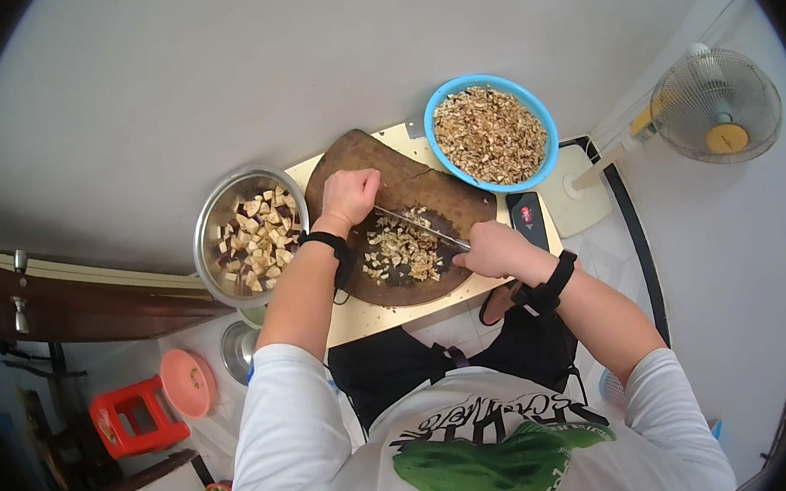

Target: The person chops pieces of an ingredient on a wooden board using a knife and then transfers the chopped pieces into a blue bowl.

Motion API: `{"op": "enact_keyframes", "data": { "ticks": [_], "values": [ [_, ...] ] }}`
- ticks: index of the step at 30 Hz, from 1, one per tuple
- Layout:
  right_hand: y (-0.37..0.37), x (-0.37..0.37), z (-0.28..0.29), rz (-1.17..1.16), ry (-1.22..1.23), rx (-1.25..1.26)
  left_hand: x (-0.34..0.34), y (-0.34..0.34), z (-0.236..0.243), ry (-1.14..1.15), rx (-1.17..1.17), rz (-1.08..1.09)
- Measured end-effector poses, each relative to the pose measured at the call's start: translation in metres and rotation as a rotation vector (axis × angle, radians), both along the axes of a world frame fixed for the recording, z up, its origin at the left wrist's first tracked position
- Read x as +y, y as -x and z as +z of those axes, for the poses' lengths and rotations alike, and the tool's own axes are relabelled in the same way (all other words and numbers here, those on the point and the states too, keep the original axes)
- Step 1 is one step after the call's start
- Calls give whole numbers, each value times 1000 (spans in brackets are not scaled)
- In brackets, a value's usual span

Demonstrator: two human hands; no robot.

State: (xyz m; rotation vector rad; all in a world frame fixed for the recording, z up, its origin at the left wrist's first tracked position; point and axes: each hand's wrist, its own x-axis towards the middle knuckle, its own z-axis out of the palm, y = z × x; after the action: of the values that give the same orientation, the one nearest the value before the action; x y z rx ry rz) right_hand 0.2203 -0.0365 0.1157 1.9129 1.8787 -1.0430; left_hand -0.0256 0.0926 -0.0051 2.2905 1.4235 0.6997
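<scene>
A large knife [418, 226] lies across a pile of pale chopped pieces [392, 250] on a worn brown wooden board [357, 155]. My right hand [492, 251] is closed round its handle at the lower right. My left hand [351, 196] is closed at the blade's far upper-left end, seemingly gripping it; the fingertips are partly hidden. Left of the board, a steel bowl [211, 215] holds purple-skinned, pale cubes [261, 238]. At the back right, a blue basin [541, 125] is full of small brownish chopped pieces [486, 134].
The board rests on a pale table [353, 324], with a phone [526, 220] at its right. A standing fan [715, 105] is at the right. Down left are a red stool [128, 418], a pink basin [187, 382], a steel pot [237, 351] and a wooden cabinet [89, 300].
</scene>
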Motion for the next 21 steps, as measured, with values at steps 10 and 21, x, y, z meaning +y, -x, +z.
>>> {"op": "enact_keyframes", "data": {
  "ticks": [10, 21],
  "values": [
    [-24, -37, -87, -204, -177, 100, -3, -45, 34, -12, 312, -55],
    [-34, -41, -93, -56, -211, 69, -55, -26, 59, -19, 320, 38]
  ]
}}
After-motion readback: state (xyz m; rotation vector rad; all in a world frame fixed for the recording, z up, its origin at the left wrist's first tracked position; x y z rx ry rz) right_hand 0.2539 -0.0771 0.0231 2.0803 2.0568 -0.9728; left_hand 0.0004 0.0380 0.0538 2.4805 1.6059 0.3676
